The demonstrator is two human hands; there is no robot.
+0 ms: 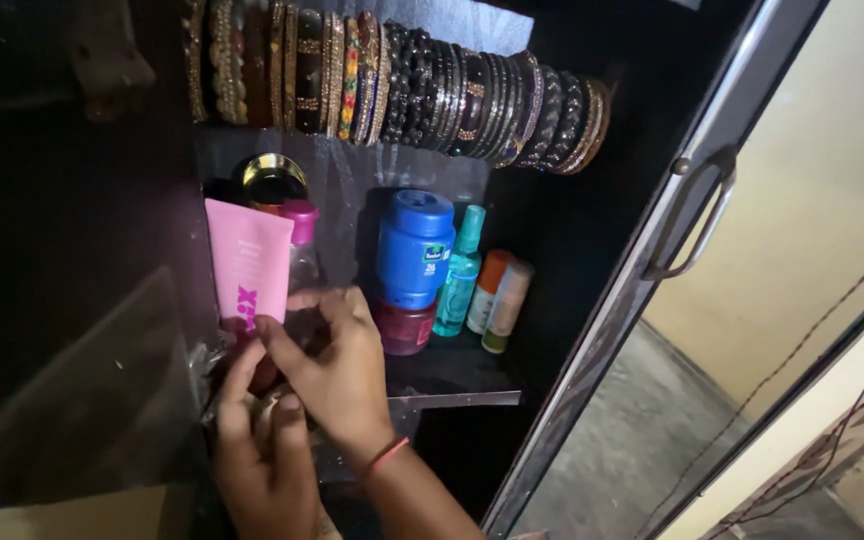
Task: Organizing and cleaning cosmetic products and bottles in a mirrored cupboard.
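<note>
Dark cupboard shelving [452,375] is filling most of the view, its door and metal handle [697,215] standing open to the right of the blue jar [414,248]. Above the jar a long row of bangles [392,85] is hanging. Left of the jar, the pink tube [249,262] is standing on its cap beside a clear pink-capped bottle [302,250]. The right hand [337,365] is curling below and left of the jar, fingertips pinching at the tube's lower end. The left hand [262,445] is working lower still, partly closed; what it is gripping I cannot tell. Steadying the tube from below while keeping clear of the bottle seems wise. Right of the jar, a teal spray bottle [460,270] and two slim tubes [500,295] are leaning.
</note>
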